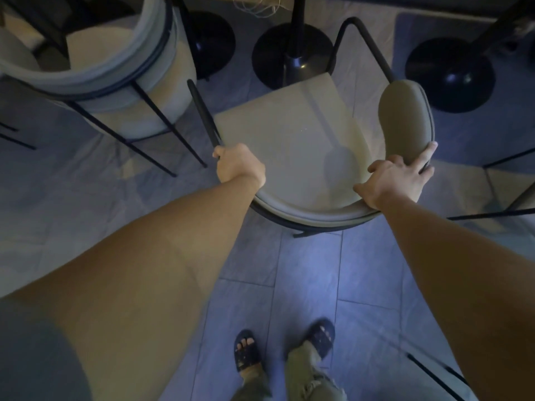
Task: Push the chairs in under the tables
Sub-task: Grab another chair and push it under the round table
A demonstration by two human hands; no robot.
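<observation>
chair [292,134]: on tiled floor, seat front toward table pedestal base [292,53], curved back nearest person | left hand [238,169]: fist closed round black frame bar | right hand [396,178]: grasping padded armrest [405,120] end | second chair [95,53]: just left

We saw a dim, bluish scene; soft glare fell on the floor tiles [312,273], edges bowed by wide-angle distortion, the near forearms blurred.
</observation>
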